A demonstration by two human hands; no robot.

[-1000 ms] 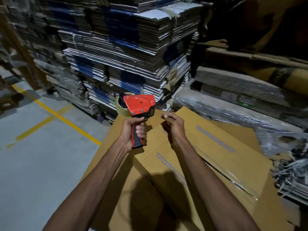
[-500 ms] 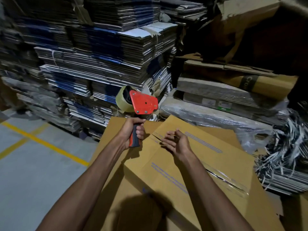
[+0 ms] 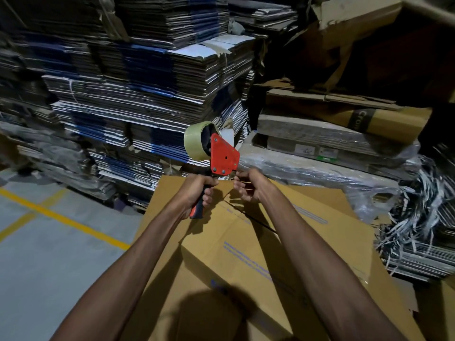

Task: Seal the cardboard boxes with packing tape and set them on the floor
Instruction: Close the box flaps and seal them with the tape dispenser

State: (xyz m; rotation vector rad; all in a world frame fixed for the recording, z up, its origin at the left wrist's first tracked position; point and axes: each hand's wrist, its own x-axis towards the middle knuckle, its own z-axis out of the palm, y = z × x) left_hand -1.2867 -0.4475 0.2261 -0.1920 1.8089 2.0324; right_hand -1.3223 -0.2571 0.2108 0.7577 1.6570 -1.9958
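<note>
Two bare forearms are seen reaching forward over a closed cardboard box [image 3: 258, 244], which lies tilted on a bed of flattened brown cardboard sheets [image 3: 162, 279]. A dark shadow is cast across the sheets nearest the camera. The box's top flaps are met along a dark centre seam, and faint blue printed lines are carried on its upper face.

Above the box's far end, a red tape dispenser [image 3: 222, 159] is held upright by the left hand [image 3: 197, 193], whose fingers are wrapped tightly round the red-and-black handle. A roll of pale packing tape [image 3: 195, 142] is mounted on the dispenser's left side. Just to the right, the right hand [image 3: 248, 187] is raised beside the dispenser's lower edge, its fingers curled and its fingertips brought up to the dispenser's mouth; whether a tape end is pinched there cannot be told from this view.

To the left, a grey concrete floor [image 3: 49, 254] marked with yellow lines [image 3: 66, 220] is shown. At the right edge a tangle of black-and-white strapping [image 3: 418, 217] is heaped beside plastic-wrapped bundles [image 3: 320, 173].

Beyond, tall stacks of flattened cartons [image 3: 147, 82], many edged in blue, are piled high across the background, and a brown carton [image 3: 369, 119] bearing dark lettering is laid on the wrapped bundles at the right.
</note>
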